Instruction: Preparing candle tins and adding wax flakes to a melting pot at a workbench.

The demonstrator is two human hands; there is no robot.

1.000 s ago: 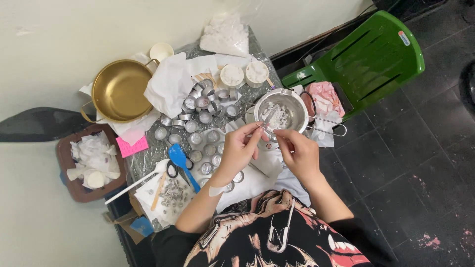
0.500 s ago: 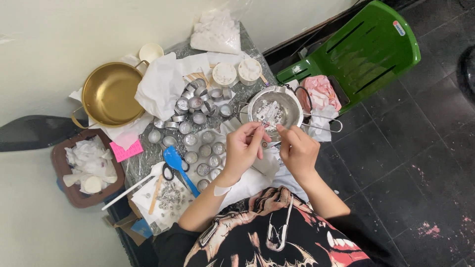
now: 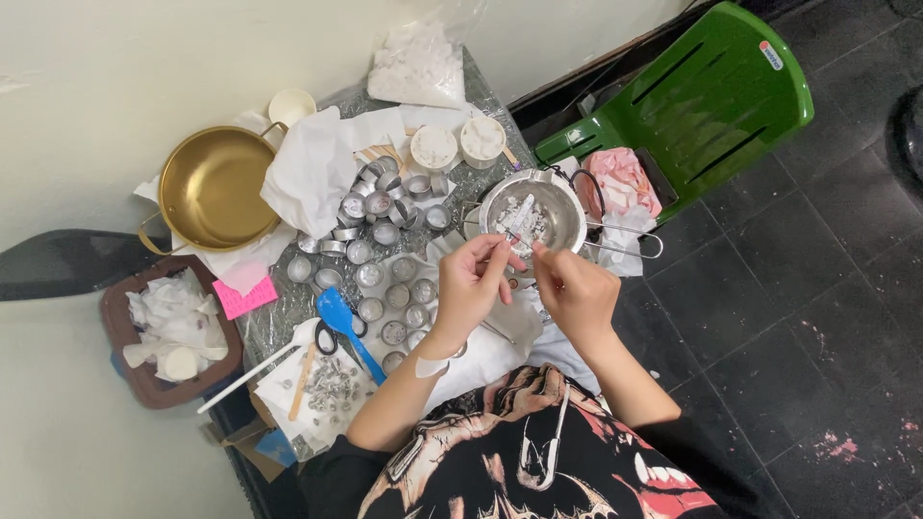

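Your left hand (image 3: 469, 282) and right hand (image 3: 575, 293) meet at the near rim of the steel bowl (image 3: 535, 213), fingertips almost touching each other. Between them you pinch something small and pale; your left fingers (image 3: 498, 258) are curled tight around it, and your right thumb and forefinger are closed on its other side. It is too small to tell what it is.

The bowl sits just beyond both hands, with white chunks (image 3: 520, 217) lying inside it, and its wire handle (image 3: 625, 240) sticks out past your right hand.

To the left of your left hand stand many small metal cups (image 3: 389, 284), some in rows near your wrist and more heaped farther out. A blue spatula (image 3: 344, 322) lies just left of your left forearm, with scissors (image 3: 333, 335) touching it. Farther left is a gold pot (image 3: 212, 187), and beside it a brown tray (image 3: 173, 327) of crumpled white scraps.

Beyond the cups sit two round white tubs (image 3: 460, 144) and a bag of white chunks (image 3: 418, 65). A green chair (image 3: 707, 101) stands well beyond your right hand.
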